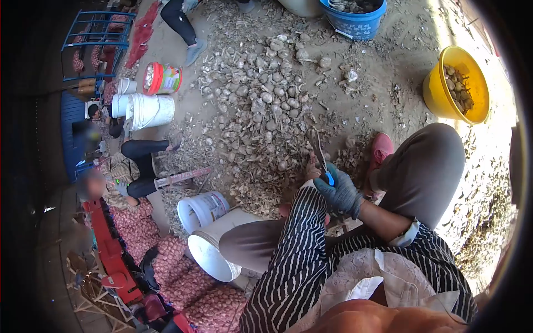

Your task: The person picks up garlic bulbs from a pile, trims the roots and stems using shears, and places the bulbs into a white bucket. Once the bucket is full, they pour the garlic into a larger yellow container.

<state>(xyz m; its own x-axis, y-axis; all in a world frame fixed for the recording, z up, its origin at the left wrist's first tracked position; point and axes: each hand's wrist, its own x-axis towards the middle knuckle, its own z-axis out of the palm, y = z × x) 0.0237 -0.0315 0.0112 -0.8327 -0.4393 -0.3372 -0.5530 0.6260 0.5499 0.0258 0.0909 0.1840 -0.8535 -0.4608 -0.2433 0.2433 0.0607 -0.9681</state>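
A right hand in a grey-blue glove (pixel 340 194) closes its fingers around a blue-handled metal cutting tool (pixel 321 157) right of centre, beside a partly hidden left hand (pixel 312 167) whose finger state cannot be told. A broad spread of pale, dirt-coated garlic bulbs (pixel 269 111) covers the ground from centre to upper centre. White plastic buckets (pixel 206 212) stand lower left of centre. A round yellow plastic tub (pixel 435 91) holds bulbs at upper right; a round blue plastic tub (pixel 361 26) sits at the top edge.
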